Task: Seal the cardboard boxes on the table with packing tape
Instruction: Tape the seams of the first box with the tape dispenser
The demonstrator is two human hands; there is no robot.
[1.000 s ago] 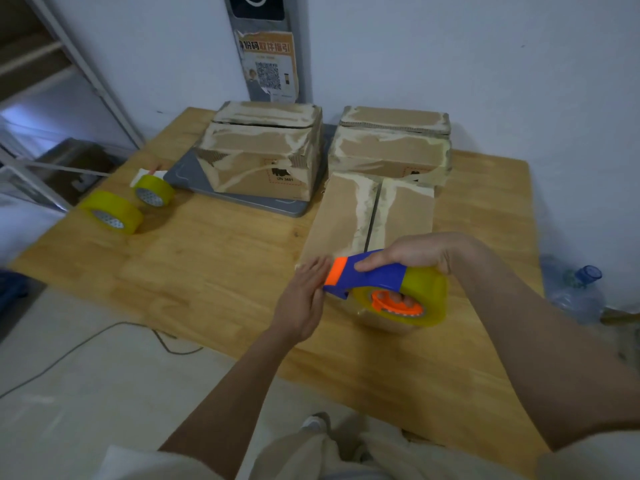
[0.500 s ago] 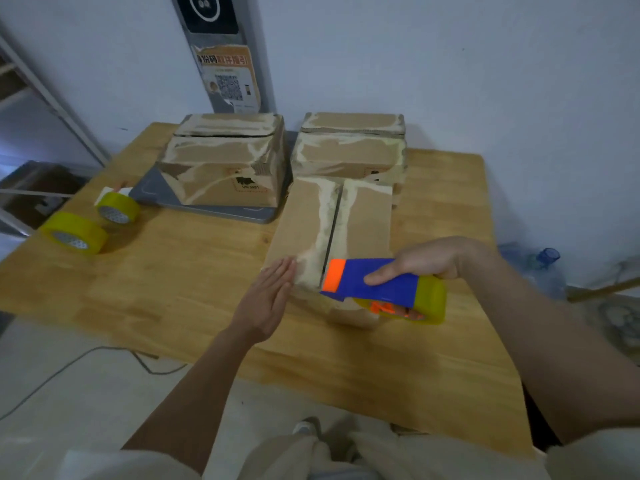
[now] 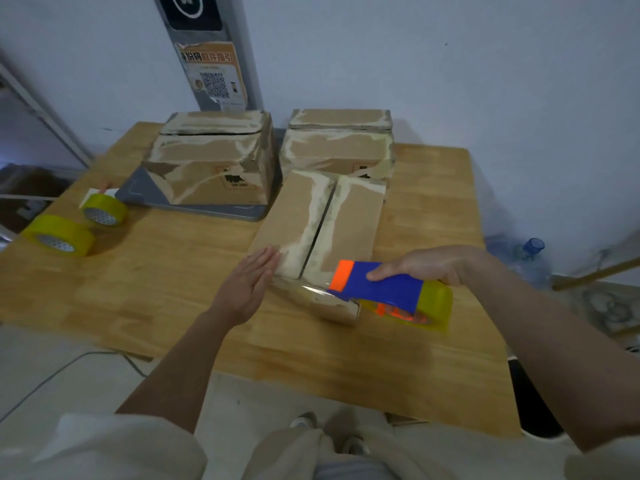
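A pale wall (image 3: 450, 64) backs a wooden table (image 3: 173, 289), and a grey post (image 3: 207, 46) against the wall carries an orange-headed notice (image 3: 213, 77) with a QR code; its characters are too small to read. The near box (image 3: 322, 220) lies in the table's middle with its long axis running away from the person, its two top flaps shut and meeting in a dark seam down the centre, with whitish tape residue along both sides of the seam. Nothing inside it can be seen. The left hand (image 3: 247, 285) lies flat with straight fingers, fingertips touching the box's near left corner. The right hand (image 3: 433, 265) grips a blue and orange tape dispenser (image 3: 377, 285) loaded with a yellowish roll, its orange tip pointing left over the box's near end, where a glossy strip of clear tape (image 3: 311, 289) lies across the near face. Behind, a left box (image 3: 214, 161) sits on a grey tray (image 3: 145, 192) and bears a printed mark reading roughly "UN 3481"; its top flap stands slightly ajar. A right box (image 3: 339, 147) stands beside it, touching the near box's far end. Two yellow tape rolls (image 3: 104, 209) (image 3: 59, 233) lie on their sides near the table's left edge. A clear bottle (image 3: 526, 251) with a blue cap stands on the floor at the right.
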